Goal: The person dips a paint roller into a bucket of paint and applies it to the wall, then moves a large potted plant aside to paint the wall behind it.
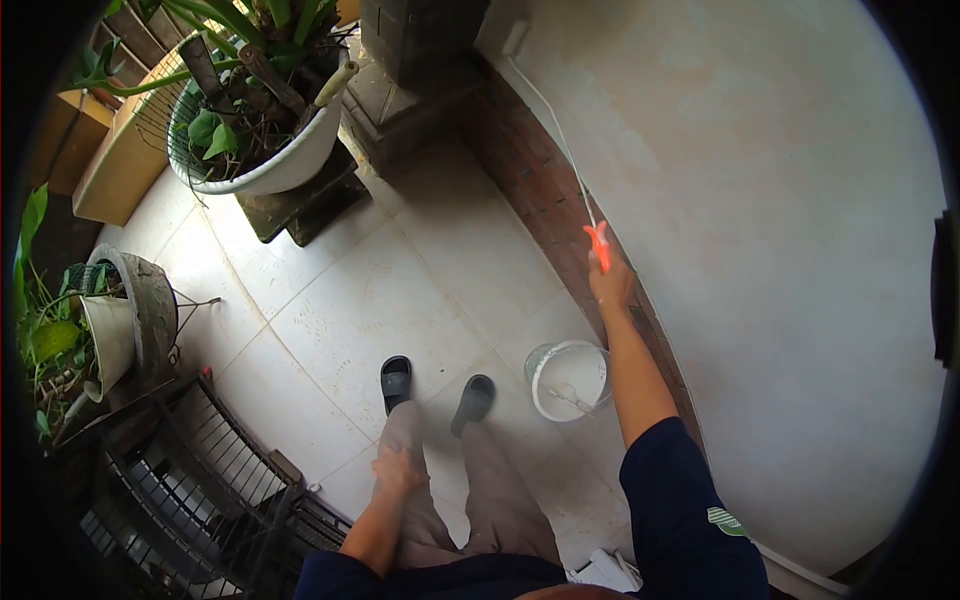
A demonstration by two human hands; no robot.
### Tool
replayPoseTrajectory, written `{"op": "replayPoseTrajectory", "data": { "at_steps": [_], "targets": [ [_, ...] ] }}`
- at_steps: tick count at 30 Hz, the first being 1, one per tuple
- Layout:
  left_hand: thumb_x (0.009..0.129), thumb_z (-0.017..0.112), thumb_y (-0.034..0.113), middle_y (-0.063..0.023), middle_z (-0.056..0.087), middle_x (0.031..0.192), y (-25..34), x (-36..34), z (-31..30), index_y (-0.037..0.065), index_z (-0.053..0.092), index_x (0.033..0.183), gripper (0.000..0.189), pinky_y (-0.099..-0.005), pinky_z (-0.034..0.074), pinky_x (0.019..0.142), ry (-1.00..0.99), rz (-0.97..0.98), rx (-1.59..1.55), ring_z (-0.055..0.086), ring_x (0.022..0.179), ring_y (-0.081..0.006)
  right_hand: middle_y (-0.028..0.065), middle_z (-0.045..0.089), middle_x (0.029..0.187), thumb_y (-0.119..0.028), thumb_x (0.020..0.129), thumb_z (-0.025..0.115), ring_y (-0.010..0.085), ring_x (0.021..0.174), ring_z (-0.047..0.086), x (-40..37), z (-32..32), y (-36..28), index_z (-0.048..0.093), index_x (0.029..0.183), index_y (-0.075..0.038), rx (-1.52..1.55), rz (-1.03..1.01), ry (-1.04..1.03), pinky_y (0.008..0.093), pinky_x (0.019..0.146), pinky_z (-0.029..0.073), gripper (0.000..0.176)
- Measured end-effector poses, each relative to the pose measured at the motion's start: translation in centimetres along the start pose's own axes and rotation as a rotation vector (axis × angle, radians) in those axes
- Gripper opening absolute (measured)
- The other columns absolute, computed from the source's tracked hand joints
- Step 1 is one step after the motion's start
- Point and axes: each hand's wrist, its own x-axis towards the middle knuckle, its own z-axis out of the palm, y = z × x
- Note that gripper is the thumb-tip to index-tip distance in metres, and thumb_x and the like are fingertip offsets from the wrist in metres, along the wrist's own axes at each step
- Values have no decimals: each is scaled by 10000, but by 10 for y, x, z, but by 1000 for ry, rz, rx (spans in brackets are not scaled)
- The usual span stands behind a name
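Observation:
My right hand point(611, 283) is closed round the orange handle of a paint roller point(599, 243). Its long thin rod runs up to a small white roller head point(515, 38) at the far end of the pale wall point(780, 250). Against my trouser leg point(402, 428), near the knee, my left hand point(397, 468) lies with its fingers apart, holding nothing. Below my right forearm, a clear bucket point(538, 388) with white paint in it stands on the tiles, and a thin tool or wire lies inside, too small to make out.
A large white pot point(265, 178) with a leafy plant stands on a dark base, upper left. More potted plants point(105, 330) and a black metal cage or rack point(190, 480) are at left. Brick edging point(530, 170) follows the wall's foot. A white object point(605, 570) lies behind me.

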Motion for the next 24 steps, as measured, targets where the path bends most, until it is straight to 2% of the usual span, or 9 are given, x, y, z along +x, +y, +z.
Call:
{"op": "replayPoseTrajectory", "data": {
  "at_steps": [2,6,10,13,15,19,22,24],
  "targets": [
    [644,765,618,-119,534,1246,0,6,7,204,557,1293,797,-456,506,794,1,4,-23,591,1123,-255,231,665,1074,-336,852,682,413,976,646,-37,4,51,592,1276,-67,34,-40,68,492,826,512,511],
    [633,770,628,-117,540,1231,-2,5,7,200,557,1291,813,-450,510,790,-2,5,5,587,1123,-263,233,670,1053,-348,849,683,413,957,652,-42,7,58,587,1284,-72,107,-20,40,483,821,514,524],
    [633,770,629,-125,536,1247,2,8,8,194,549,1299,826,-450,512,797,-12,17,14,595,1111,-277,232,677,1008,-369,858,666,419,948,646,26,32,1,579,1301,-91,9,-17,-38,495,799,510,529],
    [630,772,626,-131,534,1255,1,9,9,190,542,1306,837,-456,513,805,11,14,20,605,1097,-282,235,676,1001,-371,865,656,425,945,642,35,24,-13,568,1311,-89,-51,28,4,498,803,507,535],
    [615,780,626,-139,517,1269,-2,8,14,184,536,1317,864,-468,509,816,1,8,2,598,1108,-295,230,674,1031,-377,870,651,425,961,640,10,17,18,564,1315,-88,-36,35,-48,495,817,507,538],
    [592,792,628,-153,482,1296,0,11,13,172,530,1330,907,-493,499,833,-55,4,-41,584,1132,-321,218,670,1073,-377,866,653,412,984,646,-76,24,125,574,1307,-89,-53,-47,78,487,832,511,532],
    [599,790,626,-154,486,1291,-2,12,12,165,532,1325,898,-495,499,838,-59,1,-52,597,1112,-321,166,649,1166,-316,868,654,375,1066,621,-103,13,128,568,1319,-166,68,165,-24,455,881,493,483],
    [603,789,624,-154,492,1285,-3,12,17,161,532,1324,895,-497,497,843,-61,2,-50,604,1102,-320,193,666,1106,-368,861,659,392,986,647,-82,33,118,573,1313,-121,30,47,22,471,835,510,521]
  ]
}}
